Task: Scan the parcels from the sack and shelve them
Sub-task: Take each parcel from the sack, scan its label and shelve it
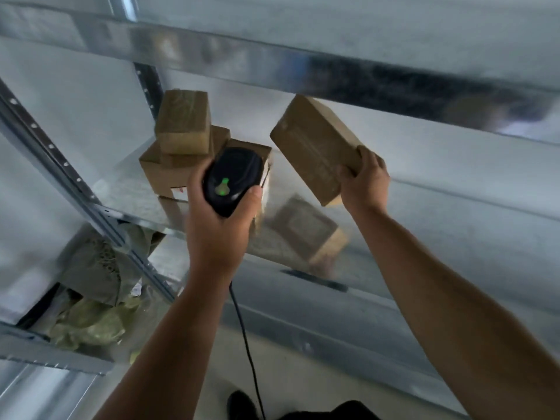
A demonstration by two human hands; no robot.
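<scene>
My left hand (219, 219) grips a black corded barcode scanner (231, 180) with a green light lit on its top, held up in front of the shelf. My right hand (365, 183) holds a brown cardboard parcel (316, 148) by its lower right corner, tilted, in the air above the metal shelf (424, 183). Several brown cardboard parcels (181, 137) are stacked on that shelf at its left end, just behind the scanner. The tilted parcel's blurred reflection shows on the shiny shelf surface below it.
A shelf beam (272, 60) crosses overhead. A perforated upright (75, 189) runs down the left. Below the shelf at left lie greenish bags and wrapped packages (91, 301). The scanner cable (245, 338) hangs down towards the floor.
</scene>
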